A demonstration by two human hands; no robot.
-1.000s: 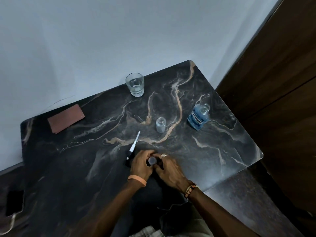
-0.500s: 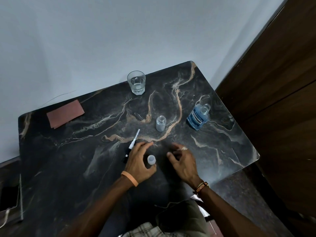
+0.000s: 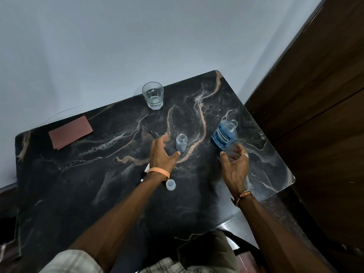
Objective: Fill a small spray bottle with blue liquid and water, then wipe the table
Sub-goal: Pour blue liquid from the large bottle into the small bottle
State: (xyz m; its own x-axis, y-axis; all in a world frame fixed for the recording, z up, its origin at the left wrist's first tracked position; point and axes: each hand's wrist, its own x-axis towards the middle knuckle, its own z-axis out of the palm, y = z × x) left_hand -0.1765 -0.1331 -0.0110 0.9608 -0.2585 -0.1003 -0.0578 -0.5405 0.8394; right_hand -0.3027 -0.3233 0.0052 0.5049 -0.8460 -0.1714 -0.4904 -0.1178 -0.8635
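A small clear spray bottle (image 3: 181, 142) stands uncapped in the middle of the dark marble table (image 3: 78, 194). My left hand (image 3: 161, 154) is open just left of it, fingers curved around it without touching. An uncapped bottle of blue liquid (image 3: 224, 136) stands to the right. My right hand (image 3: 235, 164) is open just in front of it, holding nothing. A small translucent cap (image 3: 170, 184) lies on the table beside my left wrist. The spray pump is mostly hidden under my left wrist. A glass of water (image 3: 153, 95) stands at the far edge.
A folded reddish-brown cloth (image 3: 70, 131) lies at the table's far left. A white wall runs behind the table. A dark wooden door or cabinet (image 3: 315, 115) stands close on the right. The table's right corner (image 3: 291, 179) is near my right hand.
Both hands let go of the small cap, left it on the table and reached forward: the left toward the small spray bottle, the right toward the blue bottle.
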